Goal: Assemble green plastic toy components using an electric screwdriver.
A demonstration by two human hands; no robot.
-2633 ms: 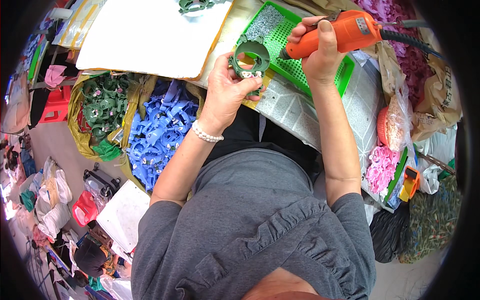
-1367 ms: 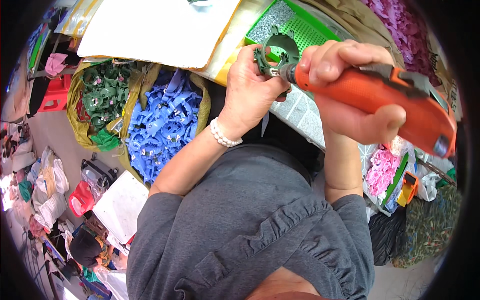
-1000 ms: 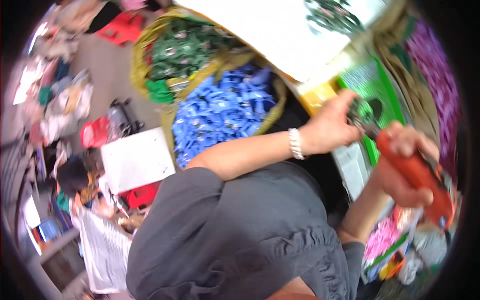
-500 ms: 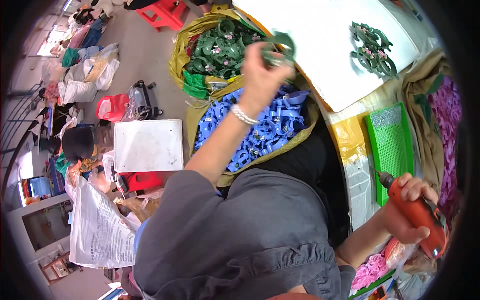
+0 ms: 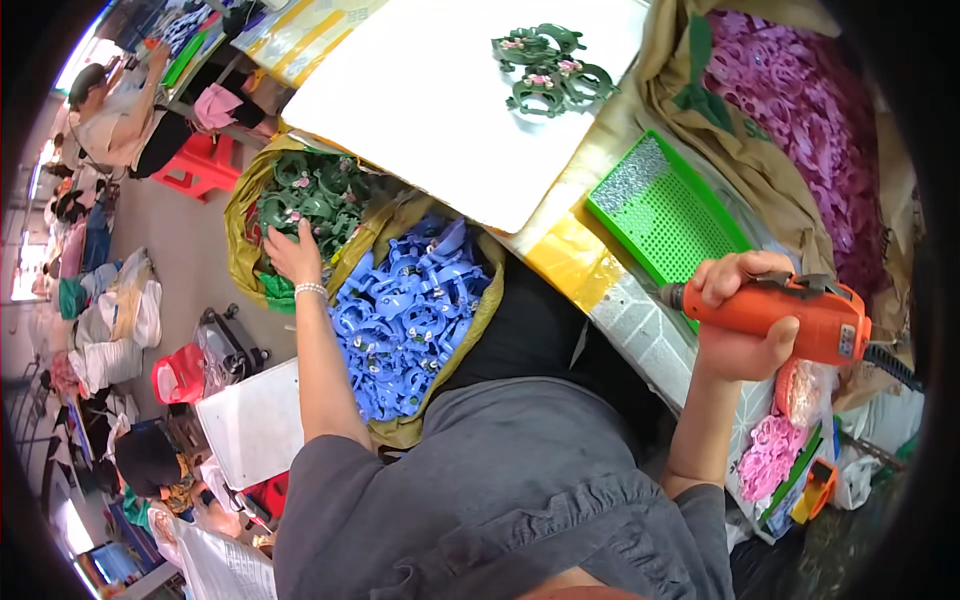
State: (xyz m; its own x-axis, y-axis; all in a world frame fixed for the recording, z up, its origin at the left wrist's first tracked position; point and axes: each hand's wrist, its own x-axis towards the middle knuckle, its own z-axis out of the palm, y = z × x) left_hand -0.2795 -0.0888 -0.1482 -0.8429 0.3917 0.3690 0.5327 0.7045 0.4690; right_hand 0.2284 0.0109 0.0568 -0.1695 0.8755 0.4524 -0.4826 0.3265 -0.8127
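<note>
My left hand rests on the dark green plastic parts in a yellow sack. Its fingers are spread over the heap and I see nothing gripped in them. In my right hand is an orange electric screwdriver with a black coiled cord, held level with its tip pointing left. Beside my left wrist, a second sack holds blue plastic parts. Several green ring-shaped pieces with small pink bits lie on the white tabletop.
Near the screwdriver tip, a green perforated basket holds small silvery bits at its far end. A large sack of pink parts stands at right. More pink pieces lie below my right hand. At far left, a person sits near a red stool.
My left hand has gone from holding a green part by the table edge to the green heap, without that part visible in it. My view has turned right; the right hand keeps the screwdriver.
</note>
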